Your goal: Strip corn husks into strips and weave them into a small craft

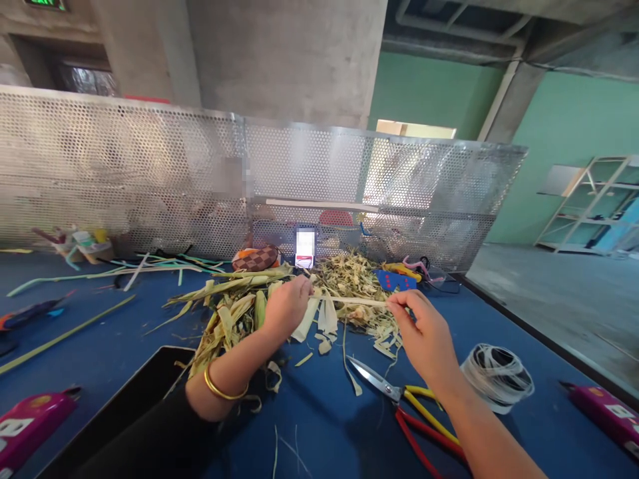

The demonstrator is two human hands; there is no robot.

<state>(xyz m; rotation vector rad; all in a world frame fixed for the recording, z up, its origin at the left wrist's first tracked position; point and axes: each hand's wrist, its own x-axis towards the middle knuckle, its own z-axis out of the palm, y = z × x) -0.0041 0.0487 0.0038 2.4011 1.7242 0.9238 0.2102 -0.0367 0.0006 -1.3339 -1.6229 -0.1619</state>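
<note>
A thin pale strip of corn husk [352, 301] is stretched level between my two hands. My left hand [288, 305] is closed on its left end, and my right hand [418, 326] pinches the other end between thumb and fingers. Behind and below the strip lies a heap of shredded husk [352, 276]. Whole dried corn husks [232, 316] are piled beside and under my left forearm. Scissors [382, 384] with one yellow and one red handle lie partly under my right forearm. Small husk scraps [324, 342] are scattered on the blue table.
A coil of white cord [498, 376] sits right of my right arm. At the lower left are a black tray [134, 392] and a magenta tool [37, 426]; another magenta tool [606, 412] lies far right. A lit phone [305, 246] stands before the perforated metal screen [309, 159].
</note>
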